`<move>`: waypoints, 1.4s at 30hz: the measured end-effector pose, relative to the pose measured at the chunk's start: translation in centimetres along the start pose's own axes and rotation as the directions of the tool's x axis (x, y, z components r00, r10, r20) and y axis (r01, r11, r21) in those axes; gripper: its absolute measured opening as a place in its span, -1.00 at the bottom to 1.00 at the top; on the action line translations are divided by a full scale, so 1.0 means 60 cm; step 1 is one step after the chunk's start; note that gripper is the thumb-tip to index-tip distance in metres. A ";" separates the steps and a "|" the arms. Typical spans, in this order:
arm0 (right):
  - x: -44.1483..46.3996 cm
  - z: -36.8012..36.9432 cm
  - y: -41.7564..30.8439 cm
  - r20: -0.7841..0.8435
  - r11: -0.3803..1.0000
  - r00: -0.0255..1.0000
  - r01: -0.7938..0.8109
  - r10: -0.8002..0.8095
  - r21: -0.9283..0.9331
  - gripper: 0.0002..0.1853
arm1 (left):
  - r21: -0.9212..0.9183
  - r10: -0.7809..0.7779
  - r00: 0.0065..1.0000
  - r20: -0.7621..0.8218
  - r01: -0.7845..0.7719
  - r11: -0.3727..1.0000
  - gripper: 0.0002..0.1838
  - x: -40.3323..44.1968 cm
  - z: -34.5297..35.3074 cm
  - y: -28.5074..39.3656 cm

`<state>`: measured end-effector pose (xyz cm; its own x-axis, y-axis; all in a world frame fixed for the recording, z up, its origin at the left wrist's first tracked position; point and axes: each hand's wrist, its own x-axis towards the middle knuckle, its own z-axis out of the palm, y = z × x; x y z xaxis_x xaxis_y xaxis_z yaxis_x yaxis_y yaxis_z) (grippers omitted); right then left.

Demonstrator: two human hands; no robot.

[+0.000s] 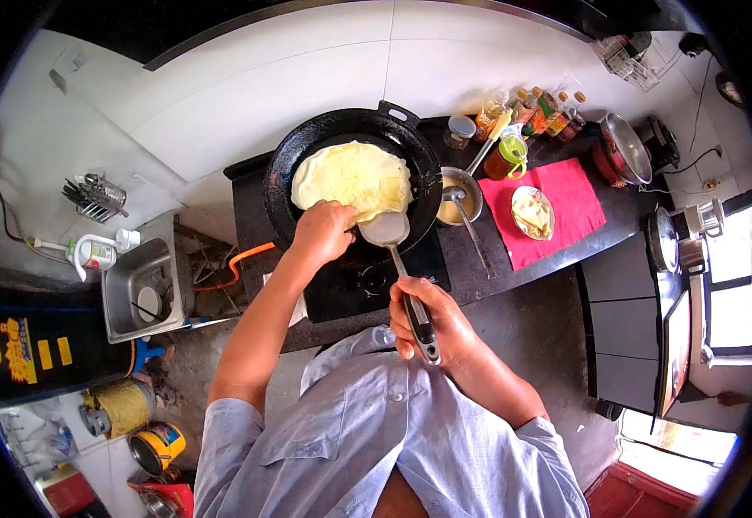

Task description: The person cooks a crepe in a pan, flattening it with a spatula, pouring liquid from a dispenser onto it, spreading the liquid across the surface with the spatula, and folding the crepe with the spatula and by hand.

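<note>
A pale yellow pancake (350,177) lies spread in a large black wok (281,173) on the stove (376,281). My left hand (328,231) is at the near edge of the pancake, its fingers closed on that edge. In my right hand (436,318) is the black-and-metal handle of a spatula (385,228). The spatula's flat blade rests at the pancake's near right edge, just right of my left fingertips. Whether the blade reaches under the pancake is hidden.
Right of the wok stands a pot of batter (471,183) with a ladle (467,220) in it. A plate of food (532,226) sits on a red cloth (579,194). Bottles (557,116) line the wall. A sink (177,285) is at left.
</note>
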<state>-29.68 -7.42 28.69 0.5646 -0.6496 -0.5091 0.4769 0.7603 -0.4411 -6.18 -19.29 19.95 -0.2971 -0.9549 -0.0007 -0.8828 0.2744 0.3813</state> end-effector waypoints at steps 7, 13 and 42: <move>0.018 -0.005 -0.016 -0.010 0.998 0.999 0.052 -0.052 -0.024 -0.65 | -0.027 -0.042 0.998 -0.037 0.041 0.999 -0.57 0.021 0.012 -0.015; 0.001 -0.013 -0.036 -0.003 0.998 0.998 0.066 -0.066 0.011 -0.64 | -0.095 -0.045 0.999 -0.014 0.043 0.995 -0.60 0.021 0.012 -0.021; -0.056 -0.017 -0.046 -0.046 0.987 0.987 0.158 -0.157 0.012 -0.59 | -0.270 0.092 0.983 0.156 -0.047 0.962 -0.39 0.024 0.047 0.026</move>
<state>-33.57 -7.37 30.87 0.4515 -0.7604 -0.4668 0.5680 0.6484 -0.5069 -9.03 -19.89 17.95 -0.4306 -0.8958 -0.1099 -0.7366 0.2784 0.6164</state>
